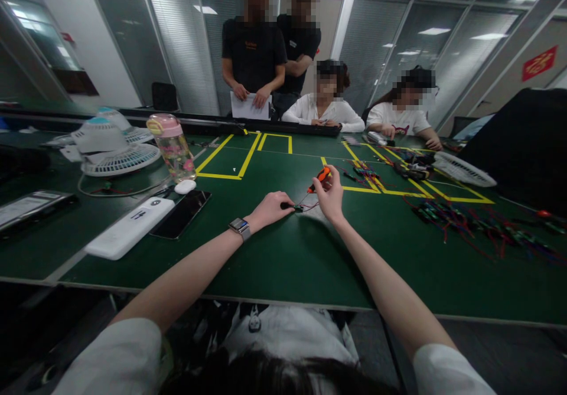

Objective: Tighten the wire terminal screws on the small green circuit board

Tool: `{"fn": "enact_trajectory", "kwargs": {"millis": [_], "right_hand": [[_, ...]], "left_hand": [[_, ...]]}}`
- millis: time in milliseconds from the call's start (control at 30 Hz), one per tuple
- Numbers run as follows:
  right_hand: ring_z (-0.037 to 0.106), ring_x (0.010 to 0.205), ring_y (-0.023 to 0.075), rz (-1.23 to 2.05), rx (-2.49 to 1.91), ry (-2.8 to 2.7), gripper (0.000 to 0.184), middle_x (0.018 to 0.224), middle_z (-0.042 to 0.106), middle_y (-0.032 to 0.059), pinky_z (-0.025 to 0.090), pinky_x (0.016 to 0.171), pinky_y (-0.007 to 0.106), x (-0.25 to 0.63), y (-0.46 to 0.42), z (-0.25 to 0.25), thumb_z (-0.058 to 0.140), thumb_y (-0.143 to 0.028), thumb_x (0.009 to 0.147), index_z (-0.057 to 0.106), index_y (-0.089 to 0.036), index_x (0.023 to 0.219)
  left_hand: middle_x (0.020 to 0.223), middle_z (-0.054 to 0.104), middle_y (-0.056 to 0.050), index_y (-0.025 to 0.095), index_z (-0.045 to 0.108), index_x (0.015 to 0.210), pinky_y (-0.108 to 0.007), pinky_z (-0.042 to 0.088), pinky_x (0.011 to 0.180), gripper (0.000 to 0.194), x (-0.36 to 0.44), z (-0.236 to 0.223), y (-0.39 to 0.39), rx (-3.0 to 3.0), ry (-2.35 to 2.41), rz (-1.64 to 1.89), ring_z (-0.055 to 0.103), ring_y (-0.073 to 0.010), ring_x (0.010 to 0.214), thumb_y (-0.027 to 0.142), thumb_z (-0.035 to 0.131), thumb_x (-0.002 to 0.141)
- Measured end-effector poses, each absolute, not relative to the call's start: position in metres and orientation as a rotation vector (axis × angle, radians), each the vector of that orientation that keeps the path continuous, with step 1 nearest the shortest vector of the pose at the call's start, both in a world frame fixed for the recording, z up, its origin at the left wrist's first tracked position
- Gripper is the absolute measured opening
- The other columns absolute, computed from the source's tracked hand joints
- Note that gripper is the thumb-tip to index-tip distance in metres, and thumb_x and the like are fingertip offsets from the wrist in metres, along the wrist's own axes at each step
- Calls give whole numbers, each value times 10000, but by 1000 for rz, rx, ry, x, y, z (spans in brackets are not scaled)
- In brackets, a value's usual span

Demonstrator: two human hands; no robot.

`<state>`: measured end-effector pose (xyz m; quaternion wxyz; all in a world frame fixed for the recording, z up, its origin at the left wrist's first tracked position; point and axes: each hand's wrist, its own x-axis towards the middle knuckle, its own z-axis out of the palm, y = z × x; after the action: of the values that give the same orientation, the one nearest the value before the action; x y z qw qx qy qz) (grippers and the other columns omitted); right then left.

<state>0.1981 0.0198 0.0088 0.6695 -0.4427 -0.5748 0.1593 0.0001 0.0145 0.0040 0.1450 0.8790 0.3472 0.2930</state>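
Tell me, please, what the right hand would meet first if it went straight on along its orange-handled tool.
Its orange-handled tool would likely meet the small circuit board at the left hand first, though depth is unclear.

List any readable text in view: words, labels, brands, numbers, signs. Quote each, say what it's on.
None legible for certain.
Black T-shirt, standing person: small orange print, too blurred.
Other black T-shirt: small pale print, too small.
Red wall sign, right: marking unclear.
White device, table left: dark mark, can't make out.
Pale label, flat case at far left: too blurred.
Orange-and-black screwdriver: no text discernible.
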Motion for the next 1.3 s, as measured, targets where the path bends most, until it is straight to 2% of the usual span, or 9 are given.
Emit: {"fn": "enact_trajectory", "kwargs": {"millis": [233,667,967,1133,1300], "right_hand": [[604,766,177,399,-1135,-1059,548,926,604,39,550,669,315,213,33,-3,664,-417,779,473,-234,1258],[620,730,177,369,-1087,-1112,553,904,617,30,548,677,331,216,42,-14,644,-438,799,458,-235,1279],[593,683,154,292,-1007,-1268,478,869,579,21,568,608,301,201,22,12,627,-355,834,477,-249,1276],[583,671,136,189,-940,-1529,454,867,579,14,559,645,295,190,8,29,595,-300,863,485,-252,1301],[590,683,131,263,-890,-1649,464,863,596,3,553,671,295,189,7,37,611,-280,845,506,-261,1297]], "left_hand": [[997,726,-79,144,761,944,-307,520,831,135,0,10,11,2468,1001,808,661,-188,909,196,645,899],[970,737,-71,156,767,924,-317,530,830,116,1,13,10,2431,1018,844,673,-189,885,178,666,872],[954,739,-62,163,763,914,-298,518,810,109,2,6,15,2427,1016,857,668,-180,866,200,671,868],[940,739,-56,163,762,916,-296,518,791,109,2,2,21,2395,1021,889,666,-183,857,216,695,848],[952,743,-52,171,764,920,-290,526,809,130,0,5,24,2341,1025,836,674,-184,873,228,731,807]]}}
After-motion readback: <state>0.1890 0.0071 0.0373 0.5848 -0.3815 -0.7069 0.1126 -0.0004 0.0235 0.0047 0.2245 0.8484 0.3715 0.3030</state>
